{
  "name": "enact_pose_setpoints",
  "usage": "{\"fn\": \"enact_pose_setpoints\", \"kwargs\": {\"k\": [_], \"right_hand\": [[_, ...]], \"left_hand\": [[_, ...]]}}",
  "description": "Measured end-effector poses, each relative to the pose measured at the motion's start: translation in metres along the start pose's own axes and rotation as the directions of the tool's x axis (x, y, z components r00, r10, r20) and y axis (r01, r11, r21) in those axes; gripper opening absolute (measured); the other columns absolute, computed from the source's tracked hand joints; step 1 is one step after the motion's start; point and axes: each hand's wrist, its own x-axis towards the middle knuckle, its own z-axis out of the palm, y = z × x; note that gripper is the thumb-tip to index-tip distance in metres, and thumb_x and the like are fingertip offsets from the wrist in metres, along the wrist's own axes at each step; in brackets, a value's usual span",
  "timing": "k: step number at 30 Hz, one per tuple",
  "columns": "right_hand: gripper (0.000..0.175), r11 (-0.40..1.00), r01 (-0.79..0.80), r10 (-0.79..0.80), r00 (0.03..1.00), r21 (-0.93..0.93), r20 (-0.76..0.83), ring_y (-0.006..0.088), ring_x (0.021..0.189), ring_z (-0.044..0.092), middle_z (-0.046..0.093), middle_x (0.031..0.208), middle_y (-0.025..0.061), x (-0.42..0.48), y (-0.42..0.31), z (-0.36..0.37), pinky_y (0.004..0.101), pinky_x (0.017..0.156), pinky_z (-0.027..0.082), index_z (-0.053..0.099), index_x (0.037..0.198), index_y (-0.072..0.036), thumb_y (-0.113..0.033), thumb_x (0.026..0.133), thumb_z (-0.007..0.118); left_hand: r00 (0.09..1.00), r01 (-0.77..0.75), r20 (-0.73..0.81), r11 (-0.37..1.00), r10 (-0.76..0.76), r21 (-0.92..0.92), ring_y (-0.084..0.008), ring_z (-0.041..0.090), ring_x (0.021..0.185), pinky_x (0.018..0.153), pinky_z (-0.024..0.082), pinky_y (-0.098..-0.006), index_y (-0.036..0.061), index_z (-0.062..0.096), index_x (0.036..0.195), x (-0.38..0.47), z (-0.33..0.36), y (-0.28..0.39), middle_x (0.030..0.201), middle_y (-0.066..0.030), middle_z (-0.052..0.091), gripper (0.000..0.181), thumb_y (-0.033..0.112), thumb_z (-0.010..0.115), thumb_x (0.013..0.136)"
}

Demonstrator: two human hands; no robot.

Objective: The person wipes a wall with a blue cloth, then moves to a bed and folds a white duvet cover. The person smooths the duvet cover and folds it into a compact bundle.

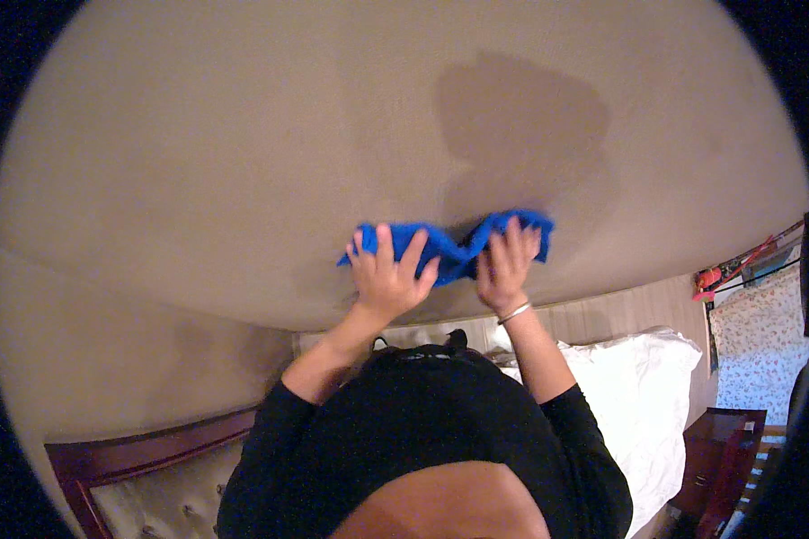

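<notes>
A crumpled blue cloth [455, 259] lies against a plain beige wall [256, 135] in front of me. My left hand [390, 273] holds the cloth's left part flat to the wall, fingers spread over it. On the cloth's right end rests my right hand [509, 266], its fingers closer together and slightly blurred; a bangle [514, 313] circles that wrist. Between the two hands the cloth dips in a fold. Both palms face the wall, so the grip under the fingers is partly hidden. A dark shadow falls on the wall above my right hand.
To the lower left stands a dark wooden headboard [155, 441] with tufted padding. A white sheet [647, 404] covers a bed at my right. Beyond it are a dark wooden cabinet [721, 451] and a floral curtain [758, 337]. Pale flooring [600, 316] meets the wall below.
</notes>
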Motion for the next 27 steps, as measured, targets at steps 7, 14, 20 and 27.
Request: {"fn": "enact_pose_setpoints", "kwargs": {"k": [7,14,20,27], "right_hand": [[0.041,0.980,0.191,-0.200,0.932,0.058,0.304,0.0091,0.102,0.055,0.053,0.133,-0.0013,-0.001,-0.048,0.032,0.0313,0.082,0.038,0.060,0.120,-0.015,-0.019,0.080,0.052],[0.039,0.956,0.291,-0.288,0.954,-0.030,0.084,0.0181,0.124,0.046,0.049,0.137,0.0051,0.159,-0.052,-0.007,0.0401,0.108,0.020,0.062,0.118,-0.010,-0.024,0.088,0.042],[0.051,0.985,0.125,-0.139,0.984,-0.120,-0.113,0.0267,0.132,0.037,0.039,0.144,0.0110,0.232,0.020,-0.069,0.0441,0.110,0.019,0.051,0.131,-0.008,-0.022,0.083,0.056],[0.047,0.959,-0.132,0.078,0.973,-0.249,-0.218,0.0358,0.135,0.029,0.034,0.146,0.0170,0.169,0.094,-0.114,0.0487,0.110,0.016,0.057,0.127,-0.022,-0.044,0.086,0.054]], "left_hand": [[0.971,0.221,0.111,0.972,-0.211,-0.085,-0.0555,0.009,0.134,0.105,0.011,-0.0653,0.0043,0.034,0.139,-0.078,-0.019,-0.051,0.149,-0.0326,0.002,0.068,0.045,0.052,0.087],[0.928,0.286,-0.268,0.956,-0.260,0.062,-0.0480,0.007,0.138,0.106,0.010,-0.0626,0.0022,0.013,0.147,0.093,-0.056,-0.040,0.149,-0.0314,0.004,0.078,0.056,0.030,0.093],[0.956,0.101,-0.286,0.988,-0.064,0.118,-0.0480,0.016,0.136,0.106,0.016,-0.0615,0.0040,0.026,0.144,0.222,-0.072,0.032,0.148,-0.0307,0.014,0.075,0.053,0.043,0.090],[0.974,-0.125,-0.193,0.992,0.121,-0.008,-0.0569,0.019,0.130,0.103,0.018,-0.0636,0.0189,0.043,0.138,0.224,-0.028,0.113,0.147,-0.0310,0.018,0.068,0.049,0.060,0.080]]}}
